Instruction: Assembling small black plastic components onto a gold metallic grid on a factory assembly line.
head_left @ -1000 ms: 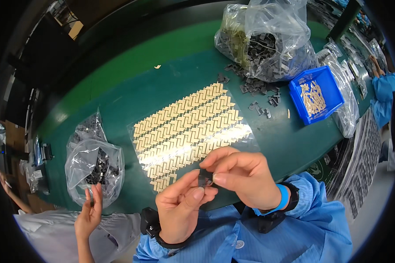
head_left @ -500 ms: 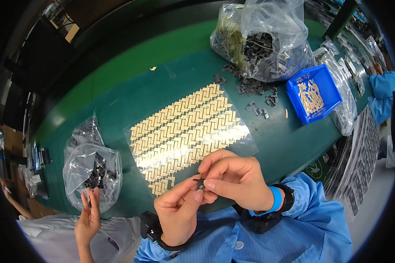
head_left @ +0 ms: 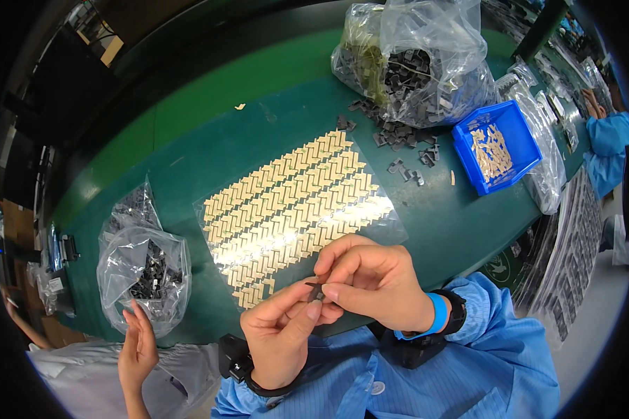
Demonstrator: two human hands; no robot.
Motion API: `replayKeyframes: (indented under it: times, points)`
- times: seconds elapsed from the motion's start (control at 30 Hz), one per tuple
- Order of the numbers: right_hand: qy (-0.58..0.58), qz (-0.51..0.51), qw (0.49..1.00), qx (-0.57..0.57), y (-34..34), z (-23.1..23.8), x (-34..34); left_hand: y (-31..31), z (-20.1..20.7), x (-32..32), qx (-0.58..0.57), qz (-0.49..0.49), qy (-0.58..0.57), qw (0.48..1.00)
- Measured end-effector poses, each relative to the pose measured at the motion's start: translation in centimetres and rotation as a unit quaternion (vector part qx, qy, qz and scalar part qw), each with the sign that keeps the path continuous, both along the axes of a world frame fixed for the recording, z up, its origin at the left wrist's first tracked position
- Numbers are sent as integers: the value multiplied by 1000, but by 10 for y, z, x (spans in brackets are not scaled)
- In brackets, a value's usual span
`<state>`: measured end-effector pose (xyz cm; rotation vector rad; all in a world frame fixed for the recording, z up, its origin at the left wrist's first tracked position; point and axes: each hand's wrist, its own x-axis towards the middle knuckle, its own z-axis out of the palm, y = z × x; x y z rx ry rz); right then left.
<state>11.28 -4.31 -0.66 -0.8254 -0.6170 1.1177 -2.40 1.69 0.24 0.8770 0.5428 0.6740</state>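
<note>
Between my two hands, just past the table's near edge, is a small dark plastic part (head_left: 316, 290). My left hand (head_left: 281, 335) pinches it between thumb and fingers. From the other side, the thumb and fingertips of my right hand (head_left: 377, 285) close on the same part; the fingers cover much of it. Beyond my hands lies a clear sheet (head_left: 393, 222) with rows of beige angled adhesive pieces (head_left: 286, 195). In the sheet's near-left corner the last row is only partly filled.
A clear bag (head_left: 461, 84) of dark plastic parts stands at the far right, with loose dark parts (head_left: 398, 136) spilled beside it. A blue bin (head_left: 521, 157) holds beige pieces. At left, another person's hand (head_left: 138, 349) is by an open bag (head_left: 178, 279) of dark parts.
My hands keep nearly the same grip on the dark part. The whole view has shifted slightly. At the left bag, the other person's fingers have drawn together.
</note>
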Motion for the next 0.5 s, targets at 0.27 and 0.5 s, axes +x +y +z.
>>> replayKeyframes:
  times: [0.27,0.5]
  points:
    - [-20,-12,1000,12,1,1,-2,0,0,0,-7,2,-14,1000]
    - [-63,-26,998,15,-1,1,-1,0,-1,0,-17,-7,-29,999]
